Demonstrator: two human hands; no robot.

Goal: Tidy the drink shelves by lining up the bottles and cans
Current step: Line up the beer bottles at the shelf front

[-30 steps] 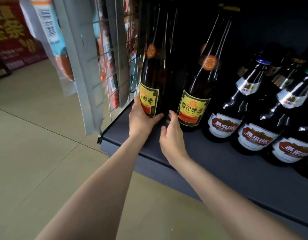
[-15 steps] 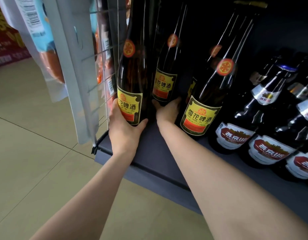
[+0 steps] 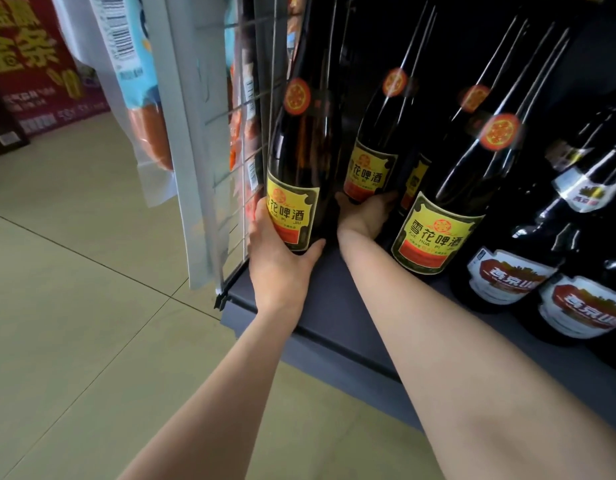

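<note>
Since half a second ago the right hand (image 3: 363, 216) has reached deeper, fingers now curled under the rear bottle (image 3: 370, 157). The left hand (image 3: 282, 258) grips the front-left bottle (image 3: 297, 161) at the shelf (image 3: 334, 317) edge. Four yellow-label bottles show, perhaps more behind; roughly four red-label ones wait untouched.

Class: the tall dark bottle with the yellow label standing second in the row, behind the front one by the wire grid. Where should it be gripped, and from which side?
Probably low on the round body of the rear dark glass yellow-labelled bottle, from the front right. The wire grid and the front yellow-labelled bottle block its left; the right hand already reaches through that gap.
</note>
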